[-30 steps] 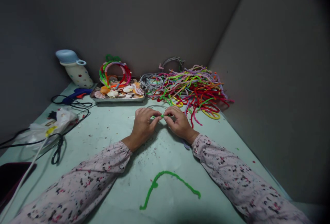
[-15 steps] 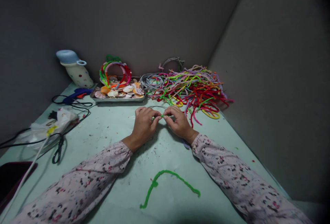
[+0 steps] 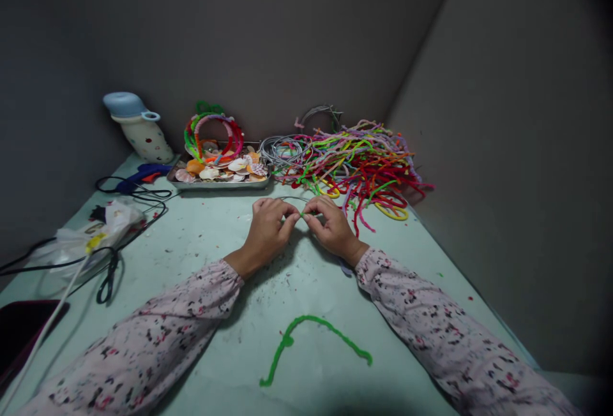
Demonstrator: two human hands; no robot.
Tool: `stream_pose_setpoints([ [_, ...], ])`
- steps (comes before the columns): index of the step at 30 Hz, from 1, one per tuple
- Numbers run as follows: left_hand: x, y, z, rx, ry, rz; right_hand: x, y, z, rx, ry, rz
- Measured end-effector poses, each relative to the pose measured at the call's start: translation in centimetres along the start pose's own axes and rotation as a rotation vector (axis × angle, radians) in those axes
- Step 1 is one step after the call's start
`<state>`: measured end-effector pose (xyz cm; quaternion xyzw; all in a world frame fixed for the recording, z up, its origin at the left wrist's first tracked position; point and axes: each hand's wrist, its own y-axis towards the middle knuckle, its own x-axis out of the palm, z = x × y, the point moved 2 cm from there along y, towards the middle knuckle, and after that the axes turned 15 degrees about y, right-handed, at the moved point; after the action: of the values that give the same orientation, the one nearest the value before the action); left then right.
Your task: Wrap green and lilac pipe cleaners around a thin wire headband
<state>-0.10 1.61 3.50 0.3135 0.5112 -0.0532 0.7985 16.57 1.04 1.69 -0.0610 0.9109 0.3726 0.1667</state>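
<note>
Fingertip to fingertip over the middle of the table, my left hand (image 3: 272,228) and my right hand (image 3: 332,228) are both closed in a pinch. Between them shows a small bit of green pipe cleaner (image 3: 301,214). A thin grey wire (image 3: 294,198) arcs behind the fingers from one hand to the other; most of it is hidden by the hands. Closer to me, a bent green pipe cleaner (image 3: 320,320) lies on the table, apart from both hands.
A metal tray (image 3: 220,184) of shells holds colourful wrapped rings (image 3: 214,135). To its right are coiled grey wire (image 3: 285,150), heaped pipe cleaners (image 3: 364,154) and yellow-handled scissors (image 3: 393,212). At left stand a bottle (image 3: 143,135), blue-handled pliers (image 3: 143,175), a plastic bag (image 3: 115,218) and black cables (image 3: 112,275).
Both hands keep their pinch in almost the same place. Less green shows between the fingertips now. Nothing else on the table has moved.
</note>
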Motion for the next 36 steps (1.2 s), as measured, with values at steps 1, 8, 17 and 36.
stream_pose_setpoints([
  [1, 0.01, 0.00, -0.01, 0.002, -0.005, 0.002, 0.01, -0.01, -0.02, -0.002, 0.001, -0.003],
  [8, 0.32, 0.09, -0.23, 0.016, -0.031, 0.007, 0.15, -0.08, -0.05, 0.006, -0.007, -0.017],
  [17, 0.19, 0.17, -0.18, 0.019, -0.034, -0.025, 0.00, -0.08, 0.00, 0.017, -0.001, -0.008],
  [36, 0.35, 0.22, -0.27, 0.028, -0.033, -0.050, 0.12, -0.15, 0.13, 0.013, 0.002, -0.015],
])
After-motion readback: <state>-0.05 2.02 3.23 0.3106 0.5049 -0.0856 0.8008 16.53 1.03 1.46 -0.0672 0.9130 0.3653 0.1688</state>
